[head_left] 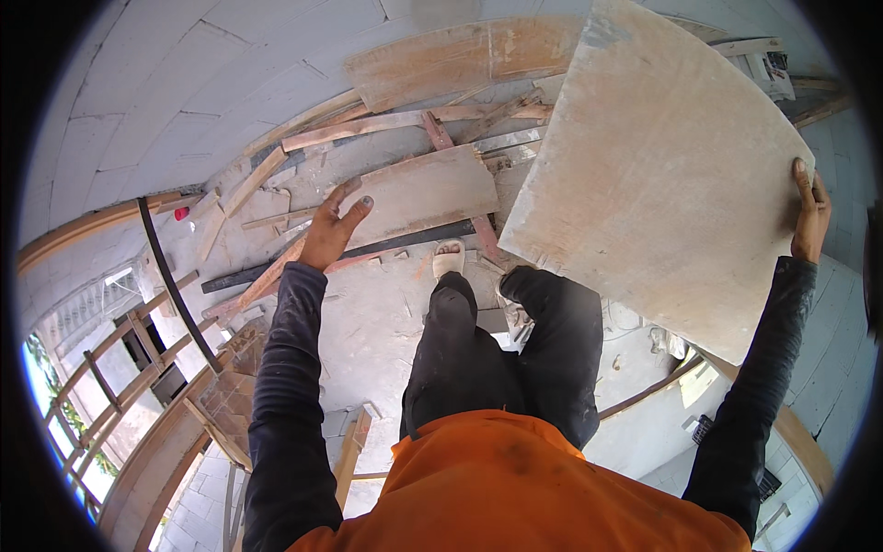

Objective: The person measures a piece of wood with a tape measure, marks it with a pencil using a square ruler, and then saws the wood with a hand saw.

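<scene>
A large, pale, dusty board (662, 175) stands tilted at my right side. Along its right edge my right hand (809, 216) grips it, thumb and fingers closed over the rim. My left hand (336, 228) is held out in the air with thumb and fingers apart and nothing in it. Beyond that hand, a smaller plank (423, 193) lies across the loose timber on the floor. The board hides part of the floor and wall behind it.
Several wooden strips (368, 121) lie against the block wall (175, 78), with a brown panel (423, 64) leaning there. A dark bar (175, 276) and wooden railing (120, 396) rise at the left. My sandalled foot (449, 258) stands beside scattered debris.
</scene>
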`<action>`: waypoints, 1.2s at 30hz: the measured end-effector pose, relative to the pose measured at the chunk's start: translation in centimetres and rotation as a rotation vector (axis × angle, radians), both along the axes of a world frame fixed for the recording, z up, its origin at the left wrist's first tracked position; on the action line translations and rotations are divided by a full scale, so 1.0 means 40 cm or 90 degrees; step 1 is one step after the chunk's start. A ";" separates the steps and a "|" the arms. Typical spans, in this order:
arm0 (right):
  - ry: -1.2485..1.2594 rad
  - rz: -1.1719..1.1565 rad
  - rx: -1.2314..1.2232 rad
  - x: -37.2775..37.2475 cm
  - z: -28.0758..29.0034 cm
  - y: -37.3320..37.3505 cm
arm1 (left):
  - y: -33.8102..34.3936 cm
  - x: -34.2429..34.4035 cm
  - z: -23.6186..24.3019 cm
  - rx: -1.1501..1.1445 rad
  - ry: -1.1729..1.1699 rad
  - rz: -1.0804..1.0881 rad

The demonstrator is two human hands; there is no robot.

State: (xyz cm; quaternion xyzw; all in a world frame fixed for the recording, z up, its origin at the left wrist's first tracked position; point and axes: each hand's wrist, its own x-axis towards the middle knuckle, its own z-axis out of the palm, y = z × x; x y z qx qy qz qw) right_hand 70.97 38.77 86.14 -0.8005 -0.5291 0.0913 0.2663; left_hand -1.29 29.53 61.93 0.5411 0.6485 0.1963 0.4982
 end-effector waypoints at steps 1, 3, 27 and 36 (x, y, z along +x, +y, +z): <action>0.035 0.025 -0.017 -0.058 -0.041 0.032 | -0.041 0.015 -0.035 -0.082 -0.090 0.041; 0.089 0.062 -0.041 -0.164 -0.118 0.091 | -0.130 0.047 -0.132 -0.082 -0.173 0.077; 0.067 0.401 -0.125 -1.023 -1.278 0.571 | -0.235 -0.063 -0.698 0.060 -0.143 0.586; -0.153 0.473 -0.056 -1.264 -1.839 0.626 | -0.232 -0.353 -1.115 -0.039 -0.158 0.585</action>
